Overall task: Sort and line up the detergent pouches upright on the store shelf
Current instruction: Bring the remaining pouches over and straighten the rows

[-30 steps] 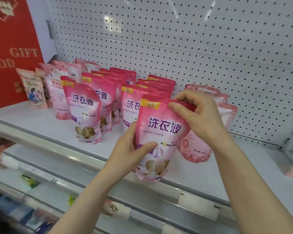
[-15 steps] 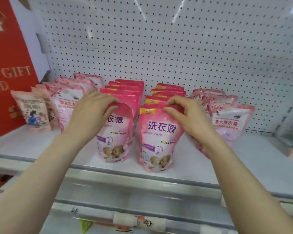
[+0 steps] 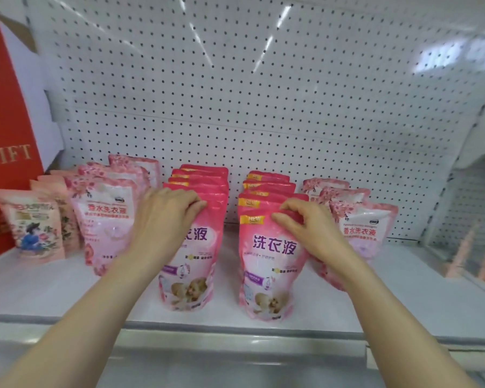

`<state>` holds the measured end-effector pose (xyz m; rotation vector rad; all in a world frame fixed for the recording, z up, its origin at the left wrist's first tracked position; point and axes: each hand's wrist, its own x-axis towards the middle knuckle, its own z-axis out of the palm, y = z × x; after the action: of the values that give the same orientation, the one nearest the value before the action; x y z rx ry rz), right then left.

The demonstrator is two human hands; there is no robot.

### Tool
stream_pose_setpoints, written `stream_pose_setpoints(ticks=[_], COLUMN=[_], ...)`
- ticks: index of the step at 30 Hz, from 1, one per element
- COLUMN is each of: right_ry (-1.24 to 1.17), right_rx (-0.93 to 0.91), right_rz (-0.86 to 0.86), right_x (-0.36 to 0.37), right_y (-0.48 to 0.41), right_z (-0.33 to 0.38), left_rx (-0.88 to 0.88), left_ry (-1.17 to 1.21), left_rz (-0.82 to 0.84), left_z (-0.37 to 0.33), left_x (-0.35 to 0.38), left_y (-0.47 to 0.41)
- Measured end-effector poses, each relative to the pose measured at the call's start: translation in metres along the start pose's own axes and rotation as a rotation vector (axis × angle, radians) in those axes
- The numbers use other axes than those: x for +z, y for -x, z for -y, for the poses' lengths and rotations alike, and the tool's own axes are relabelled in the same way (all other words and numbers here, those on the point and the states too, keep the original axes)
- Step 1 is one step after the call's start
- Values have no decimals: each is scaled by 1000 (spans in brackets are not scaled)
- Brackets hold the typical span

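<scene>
Two rows of bright pink detergent pouches stand upright on the white shelf (image 3: 67, 292). My left hand (image 3: 165, 217) grips the top of the front pouch of the left row (image 3: 192, 264). My right hand (image 3: 305, 222) pinches the top edge of the front pouch of the right row (image 3: 266, 261). Behind each front pouch stand several more of the same kind (image 3: 205, 177). Pale pink floral pouches stand in a row on the left (image 3: 104, 219) and another on the right (image 3: 367, 225).
A white pegboard wall (image 3: 263, 93) backs the shelf. A red gift box (image 3: 3, 141) stands at the far left, with small peach pouches (image 3: 31, 225) in front of it. A clear divider (image 3: 473, 219) closes the shelf's right end. The metal front rail (image 3: 235, 340) runs below.
My left hand left the right front pouch and went to the top of the left row's front pouch. The right front pouch came down from the air and now stands on the shelf.
</scene>
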<state>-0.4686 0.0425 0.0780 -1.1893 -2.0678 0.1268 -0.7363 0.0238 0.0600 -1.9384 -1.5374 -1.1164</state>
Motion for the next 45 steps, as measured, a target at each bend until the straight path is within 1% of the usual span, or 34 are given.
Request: stream_pose_setpoints(ticks=[3,4,6,7,8,9,11,13,15,17,22,26,27,29,31,32,33,35,37,39,40,45], right_ry=[-117,-153,-153,-116,-50,34,157,215,209,174,181,94,80,44,-30,-41,-17,116,249,269,254,204], right_rx=[53,64,64,57,45,34,27,41,58,66,31,62,64,51,24,2,-22,-69,-93,-62,-45,-33], right_rz=[50,28,-92,-136,-143,-112,12,174,302,332,273,339,322,231,141,125,131,142,64,-47,-75,-39], right_x=[-8,-13,-24,-29,-32,-32,-25,-15,-6,-2,11,8,1,-19,-35,-38,-36,-19,2,14,16,18], right_y=[-1,-4,-17,-27,-39,-52,-78,-101,-117,-129,-143,-136,-131,-114,-86,-69,-52,-24,-13,-14,-15,-12], right_z=[-2,-3,-8,-13,-18,-21,-27,-28,-28,-28,-29,-24,-20,-10,3,9,16,24,26,25,23,19], left_rx=[25,37,52,52,46,37,21,17,9,-4,-6,-21,-23,-28,-17,-13,-15,-35,-65,-97,-108,-93], left_ry=[-6,-10,-23,-30,-35,-39,-37,-20,3,26,27,52,69,95,108,111,108,89,81,77,76,76], left_rz=[-6,-8,-5,1,7,14,23,25,27,22,3,8,12,17,12,7,6,15,23,23,20,17], left_z=[3,2,1,0,0,0,1,2,3,3,4,2,2,1,-2,-4,-6,-12,-15,-17,-18,-22], left_x=[0,-1,-2,-2,-1,-1,0,0,0,0,1,1,0,-2,-4,-5,-6,-7,-7,-7,-7,-10], left_y=[-2,-4,-7,-8,-9,-10,-10,-11,-10,-8,-5,-2,-1,1,3,4,4,4,4,4,4,3])
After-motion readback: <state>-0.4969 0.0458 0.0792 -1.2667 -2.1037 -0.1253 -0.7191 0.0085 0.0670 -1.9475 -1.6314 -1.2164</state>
